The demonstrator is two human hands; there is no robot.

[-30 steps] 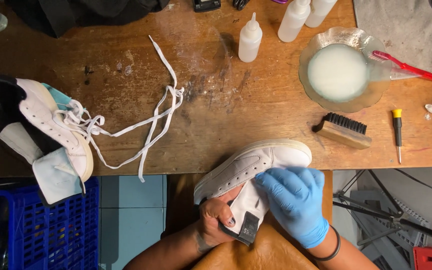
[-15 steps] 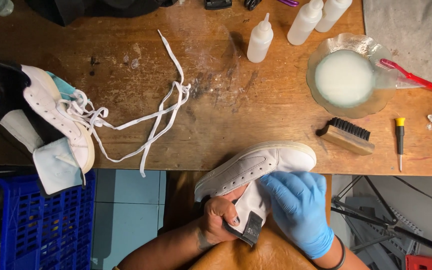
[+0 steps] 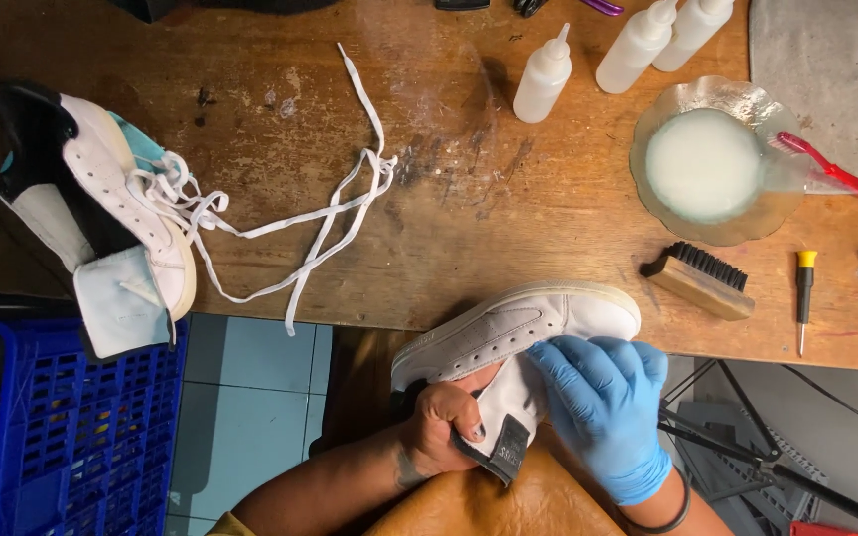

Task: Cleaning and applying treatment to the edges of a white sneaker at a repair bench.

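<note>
one white shoe in the hands, one waiting on the bench

the big wooden bench (image 3: 469, 238) is scuffed and stained. at its near edge a white shoe (image 3: 518, 328) with no laces lies on its side, half on the wood and half over the person's lap. the bare left hand (image 3: 444, 427) is closed around its tongue and opening. the right hand (image 3: 603, 402), in a blue glove, presses flat on the side, fingers curled over it. i cannot tell if it holds a cloth.

this shoe looks like it is in the middle of being cleaned. the second shoe (image 3: 101, 213) at the far left still has its laces partly in, so it seems not started. a loose white lace (image 3: 350, 213) lies beside it.

a blue crate (image 3: 71, 437) sits below the bench. a clear bowl of milky liquid (image 3: 702, 164) stands near three plain white squeeze bottles (image 3: 638, 45) with no labels showing. a small dark tag (image 3: 508, 452) hangs on the tongue.
</note>
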